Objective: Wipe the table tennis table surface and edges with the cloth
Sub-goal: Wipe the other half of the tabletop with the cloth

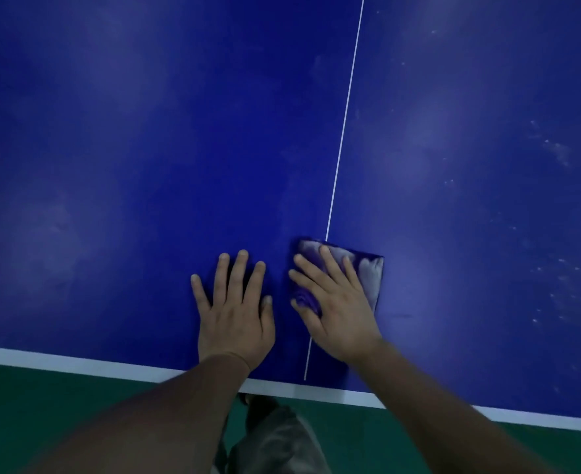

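At the left of the frame the blue table tennis table shows hazy pale smears, and its white near edge runs along the bottom, slanting down toward the right. Lower centre, the left hand lies flat on the bare surface, fingers straight and spread, holding nothing; it looks like a brace rather than a working hand.

Just right of it, and apart from it, the right hand presses the folded cloth down with straight, splayed fingers, palm on top rather than curled round it. The cloth sits at the lower centre-right, straddling the white centre line, with its long axis running from upper left toward lower right in the frame. Only its far and right parts show past the hand; how far it reaches under the palm is hard to tell.

The right hand alone is on the cloth. To its right, the surface carries scattered pale specks, so the next stroke probably needs to sweep rightward.
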